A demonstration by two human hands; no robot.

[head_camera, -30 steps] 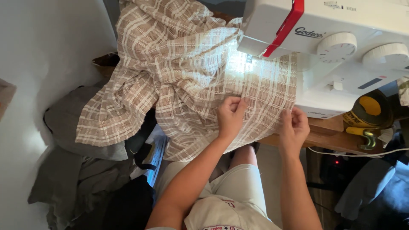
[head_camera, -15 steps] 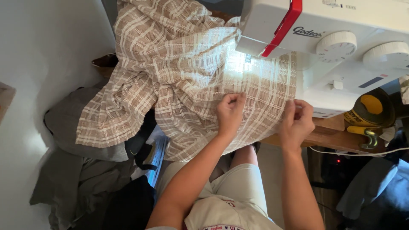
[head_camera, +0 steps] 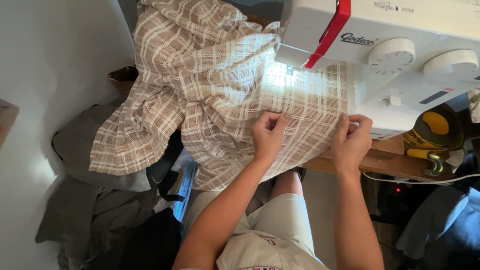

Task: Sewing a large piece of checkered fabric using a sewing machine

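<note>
A large brown and white plaid cloth [head_camera: 200, 85] is spread over the wooden table and runs under the white sewing machine [head_camera: 400, 55], whose lamp lights the cloth near the needle. My left hand [head_camera: 269, 136] pinches a fold of the cloth just in front of the needle area. My right hand [head_camera: 351, 141] grips the cloth's edge beside the machine's base, fingers curled over it. Much of the cloth hangs off the table's left side.
A yellow strap roll with a metal hook [head_camera: 431, 135] lies on the wooden table [head_camera: 385, 162] right of the machine. A white cable [head_camera: 425, 181] runs along the table edge. Grey and dark clothes [head_camera: 100, 200] are heaped on the floor at left.
Both hands have shifted slightly on the cloth; my right hand has curled tighter over the cloth's edge near the machine base. The cloth has barely moved.
</note>
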